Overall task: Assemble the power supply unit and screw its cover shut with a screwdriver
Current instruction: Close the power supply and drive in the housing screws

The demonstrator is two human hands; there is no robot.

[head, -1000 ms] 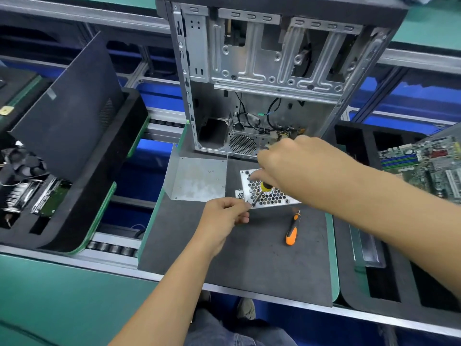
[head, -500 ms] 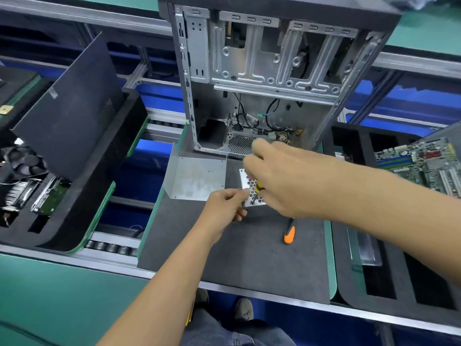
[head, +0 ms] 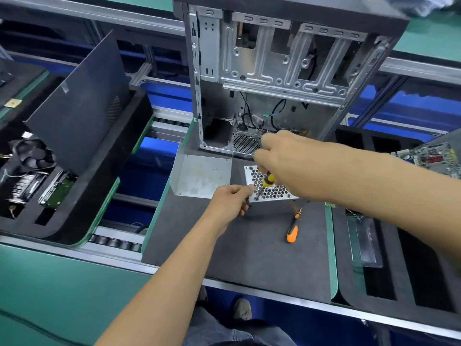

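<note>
The power supply unit (head: 272,189), a metal box with a honeycomb grille on top, lies on the dark mat (head: 249,245). My right hand (head: 289,163) grips a yellow-and-black screwdriver (head: 265,183), tip down at the box's near left corner. My left hand (head: 230,201) holds that corner's left edge with curled fingers. A bent bare metal cover plate (head: 202,174) lies just left of the unit.
An orange-and-black screwdriver (head: 292,228) lies on the mat, right of my left hand. An open computer case (head: 282,78) stands behind. A foam tray (head: 74,196) at left carries a black panel, fan and boards. A motherboard (head: 431,157) sits at right.
My right hand drew back to the right, uncovering more of the grille. The screwdriver stays at the near left corner. My left hand keeps its hold.
</note>
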